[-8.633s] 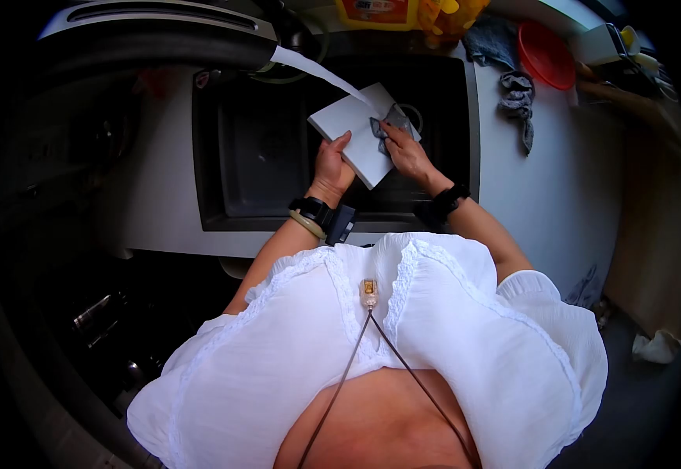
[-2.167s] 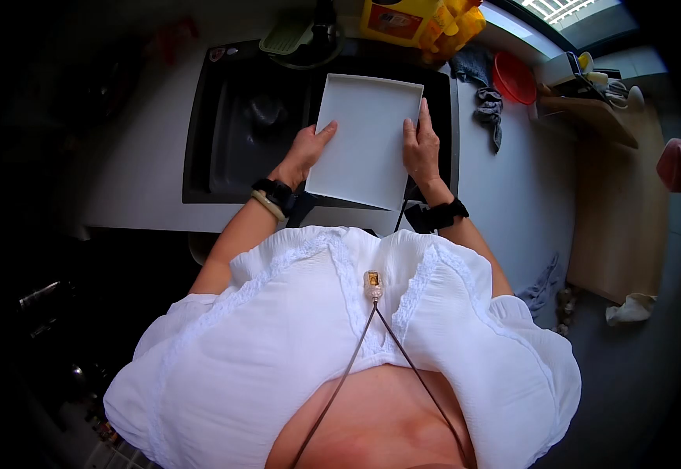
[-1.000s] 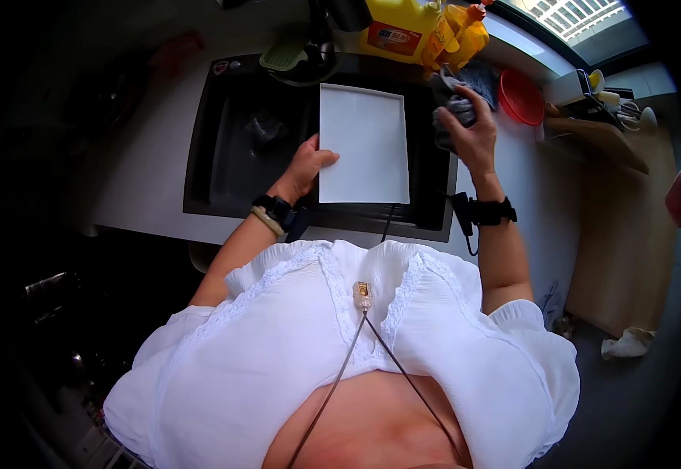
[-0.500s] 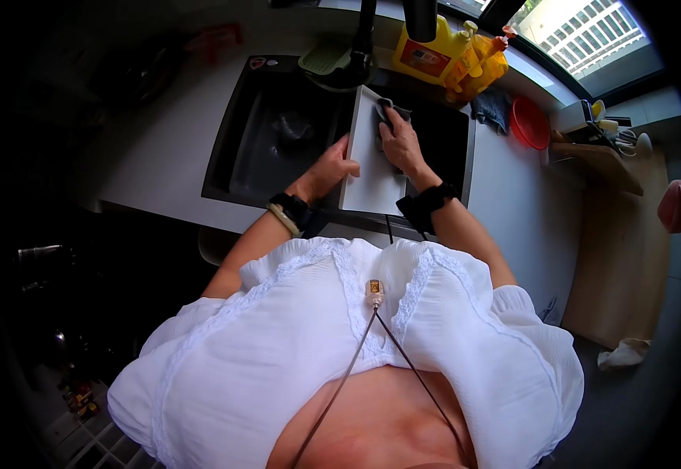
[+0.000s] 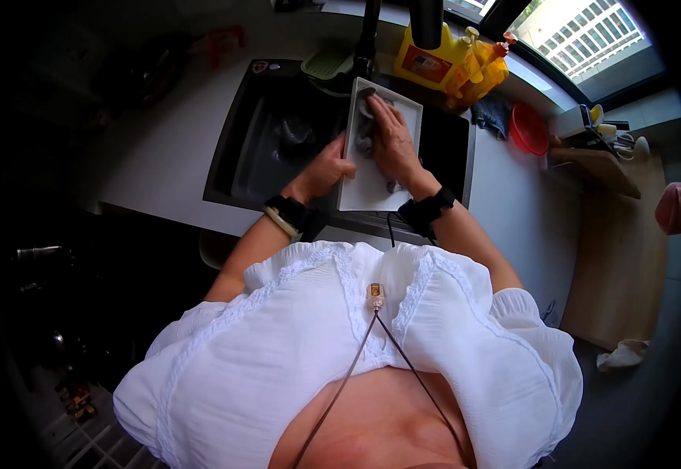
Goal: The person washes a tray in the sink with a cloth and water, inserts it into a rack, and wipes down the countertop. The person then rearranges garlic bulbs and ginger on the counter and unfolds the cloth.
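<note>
A shallow white rectangular tray [image 5: 368, 187] is held over the dark double sink [image 5: 235, 156], its inside turned up toward me. My left hand [image 5: 325, 168] grips the tray's left rim, the thumb on the edge and the other fingers hidden below. Inside the tray, my right hand [image 5: 395, 144] presses a grey cloth [image 5: 365, 125] against the floor and left side. The fingers lie stretched over the cloth, which bunches out on both sides of the hand.
A black faucet [image 5: 365, 47] rises behind the tray, beside a green basket [image 5: 328, 65]. Yellow bottles [image 5: 430, 62] stand at the back right. Farther right are a dark cloth [image 5: 493, 113], a red bowl [image 5: 529, 129], a utensil holder [image 5: 582, 125] and wooden boards [image 5: 614, 258].
The tray has tilted so that its inside faces me more. My right hand has moved with the cloth toward the tray's left side; my left hand keeps its grip.
</note>
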Available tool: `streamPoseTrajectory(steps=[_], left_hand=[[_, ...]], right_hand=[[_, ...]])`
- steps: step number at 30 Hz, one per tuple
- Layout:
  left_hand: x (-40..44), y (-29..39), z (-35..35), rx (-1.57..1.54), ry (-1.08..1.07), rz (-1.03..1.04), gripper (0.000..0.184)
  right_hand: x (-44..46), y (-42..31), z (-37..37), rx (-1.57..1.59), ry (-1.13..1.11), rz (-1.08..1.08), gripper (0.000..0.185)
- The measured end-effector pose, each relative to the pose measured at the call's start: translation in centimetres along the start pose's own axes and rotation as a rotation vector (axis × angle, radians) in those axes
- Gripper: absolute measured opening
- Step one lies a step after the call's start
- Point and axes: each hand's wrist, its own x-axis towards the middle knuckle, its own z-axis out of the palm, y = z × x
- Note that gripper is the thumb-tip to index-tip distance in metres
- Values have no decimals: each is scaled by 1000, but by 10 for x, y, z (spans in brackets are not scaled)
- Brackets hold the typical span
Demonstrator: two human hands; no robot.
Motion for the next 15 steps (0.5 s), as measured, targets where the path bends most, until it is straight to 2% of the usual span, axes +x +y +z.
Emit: streamPoseTrajectory(steps=[3, 6, 11, 15], left_hand=[[0, 1, 3, -9, -52, -104, 81], [-4, 2, 7, 131, 28, -1, 72], [-7, 3, 7, 45, 32, -4, 73], [-8, 5, 7, -13, 38, 32, 75]], right_hand=[[10, 16, 0, 48, 31, 75, 57], [-3, -5, 5, 80, -1, -14, 56], [12, 1, -7, 8, -26, -88, 56], [7, 36, -16, -144, 69, 122, 49]])
